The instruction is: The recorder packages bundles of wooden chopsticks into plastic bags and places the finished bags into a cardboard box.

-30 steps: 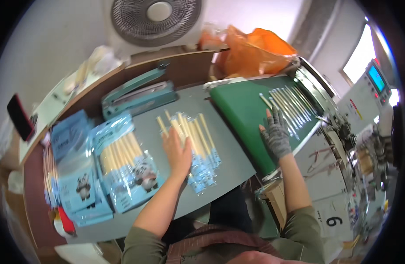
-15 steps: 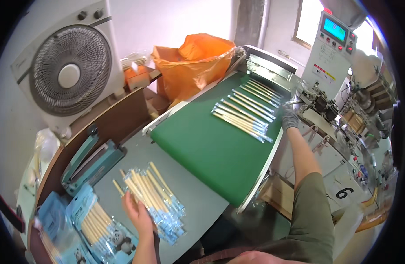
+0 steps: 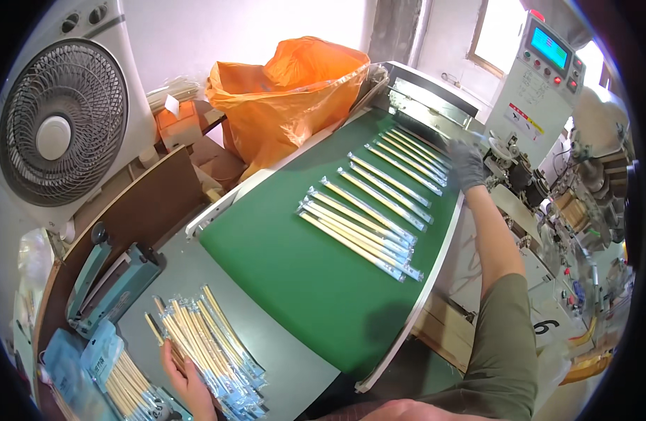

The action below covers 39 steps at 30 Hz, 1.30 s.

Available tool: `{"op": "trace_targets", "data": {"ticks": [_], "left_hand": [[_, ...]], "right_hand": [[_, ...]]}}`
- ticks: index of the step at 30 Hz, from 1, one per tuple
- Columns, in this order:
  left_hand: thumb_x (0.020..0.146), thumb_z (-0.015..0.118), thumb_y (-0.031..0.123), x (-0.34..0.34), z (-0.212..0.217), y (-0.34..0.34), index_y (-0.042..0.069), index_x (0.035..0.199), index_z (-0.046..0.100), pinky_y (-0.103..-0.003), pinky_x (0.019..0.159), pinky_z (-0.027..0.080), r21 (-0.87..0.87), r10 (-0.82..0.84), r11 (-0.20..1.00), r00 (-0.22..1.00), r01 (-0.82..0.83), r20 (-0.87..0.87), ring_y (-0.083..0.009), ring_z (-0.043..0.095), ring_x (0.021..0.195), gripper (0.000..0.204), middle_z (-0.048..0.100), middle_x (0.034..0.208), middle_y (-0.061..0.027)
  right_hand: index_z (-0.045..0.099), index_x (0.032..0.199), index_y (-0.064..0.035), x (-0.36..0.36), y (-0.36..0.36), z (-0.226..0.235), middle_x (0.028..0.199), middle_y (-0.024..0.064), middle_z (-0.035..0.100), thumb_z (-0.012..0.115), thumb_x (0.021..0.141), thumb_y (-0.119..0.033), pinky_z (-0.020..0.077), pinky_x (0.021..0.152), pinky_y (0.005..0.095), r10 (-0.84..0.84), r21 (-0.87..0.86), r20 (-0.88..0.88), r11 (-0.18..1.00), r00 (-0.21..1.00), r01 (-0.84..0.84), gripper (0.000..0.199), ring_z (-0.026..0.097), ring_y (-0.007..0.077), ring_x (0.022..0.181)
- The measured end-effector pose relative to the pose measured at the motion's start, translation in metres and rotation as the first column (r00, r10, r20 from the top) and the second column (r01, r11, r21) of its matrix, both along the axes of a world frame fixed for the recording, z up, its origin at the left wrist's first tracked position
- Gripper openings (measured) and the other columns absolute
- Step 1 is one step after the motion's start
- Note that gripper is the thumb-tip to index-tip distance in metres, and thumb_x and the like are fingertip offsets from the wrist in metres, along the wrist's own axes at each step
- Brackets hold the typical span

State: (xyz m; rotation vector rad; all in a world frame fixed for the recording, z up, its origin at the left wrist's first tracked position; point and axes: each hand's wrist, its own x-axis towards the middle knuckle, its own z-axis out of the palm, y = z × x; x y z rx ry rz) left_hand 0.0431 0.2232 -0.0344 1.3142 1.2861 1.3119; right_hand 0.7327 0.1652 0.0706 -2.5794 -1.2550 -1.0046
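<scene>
My bare left hand (image 3: 188, 382) is closed against the left edge of a pile of wrapped chopsticks (image 3: 209, 344) on the grey table; some stick ends poke out past its fingers. Clear wrappers with blue ends cover the sticks. Across the green conveyor belt (image 3: 267, 281), more wrapped chopsticks (image 3: 358, 235) lie slanted in a loose row. My right hand (image 3: 467, 165), in a grey glove, hovers at the belt's far right edge, by the row's far end. Motion smears its fingers, so I cannot see whether it holds anything.
Blue packs of chopsticks (image 3: 123, 372) and a teal bag sealer (image 3: 112, 288) are at the left. Behind them stands a fan (image 3: 56, 137). An orange bag (image 3: 288, 105) borders the belt's far left side. A machine with a lit screen (image 3: 547, 45) rises at the right.
The view has shifted right. The row of chopsticks has come nearer along the belt, and more gaps show between them. My right hand stays near the far end; my left stays at the pile.
</scene>
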Motion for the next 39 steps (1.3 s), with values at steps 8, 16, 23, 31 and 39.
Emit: {"op": "trace_targets", "data": {"ticks": [8, 16, 23, 31, 39], "left_hand": [[0.089, 0.044, 0.001, -0.003, 0.0, -0.002, 0.002, 0.135, 0.039, -0.036, 0.108, 0.025, 0.058, 0.003, 0.998, 0.988, 0.006, -0.153, -0.0252, 0.035, 0.129, 0.046, 0.034, 0.14, -0.0134], [0.09, 0.049, 0.01, -0.015, -0.001, -0.006, 0.005, 0.138, 0.037, -0.036, 0.111, 0.02, 0.138, 0.011, 0.989, 0.906, 0.052, -0.424, -0.0267, 0.025, 0.136, 0.05, 0.028, 0.145, -0.0151], [0.09, 0.054, 0.021, 0.0, -0.011, 0.003, 0.004, 0.138, 0.034, -0.043, 0.111, 0.017, 0.262, 0.009, 0.957, 0.887, 0.126, -0.461, -0.0364, 0.022, 0.136, 0.055, 0.03, 0.145, -0.0188], [0.087, 0.058, 0.029, -0.001, 0.001, 0.001, -0.003, 0.138, 0.029, -0.047, 0.111, 0.016, 0.278, 0.017, 0.95, 0.866, 0.142, -0.499, -0.042, 0.018, 0.136, 0.067, 0.027, 0.145, -0.0206], [0.084, 0.06, 0.031, -0.019, -0.006, -0.007, 0.001, 0.14, 0.027, -0.05, 0.108, 0.02, 0.201, 0.058, 0.977, 0.822, 0.069, -0.567, -0.0432, 0.024, 0.133, 0.072, 0.037, 0.139, -0.021]], "right_hand": [[0.059, 0.117, -0.0114, -0.017, 0.046, -0.02, 0.115, 0.0204, 0.057, 0.051, 0.089, -0.047, 0.0423, 0.093, 0.0385, -0.031, 0.046, -0.498, 0.997, 0.867, 0.062, 0.045, 0.054, 0.0348, 0.107], [0.047, 0.124, 0.001, -0.265, 0.016, -0.002, 0.115, 0.022, 0.051, 0.067, 0.076, -0.048, 0.0394, 0.097, 0.0376, 0.367, -0.022, -0.711, 0.841, 0.6, -0.541, 0.072, 0.051, 0.0348, 0.109], [0.039, 0.132, 0.0071, -0.441, 0.01, 0.008, 0.118, 0.0263, 0.049, 0.058, 0.083, -0.05, 0.0374, 0.098, 0.0403, 0.607, -0.081, -0.631, 0.567, 0.483, -0.819, 0.077, 0.048, 0.0377, 0.111], [0.045, 0.129, -0.0097, -0.249, 0.062, -0.049, 0.133, 0.0217, 0.044, 0.056, 0.085, -0.044, 0.0376, 0.1, 0.0442, 0.329, 0.02, -0.207, 0.943, 0.921, -0.332, 0.056, 0.043, 0.0389, 0.12], [0.058, 0.116, -0.004, -0.054, 0.029, -0.082, 0.106, 0.0163, 0.063, 0.06, 0.081, -0.043, 0.0444, 0.09, 0.0383, 0.165, 0.071, -0.045, 0.984, 0.985, -0.161, 0.053, 0.057, 0.0309, 0.102]]}}
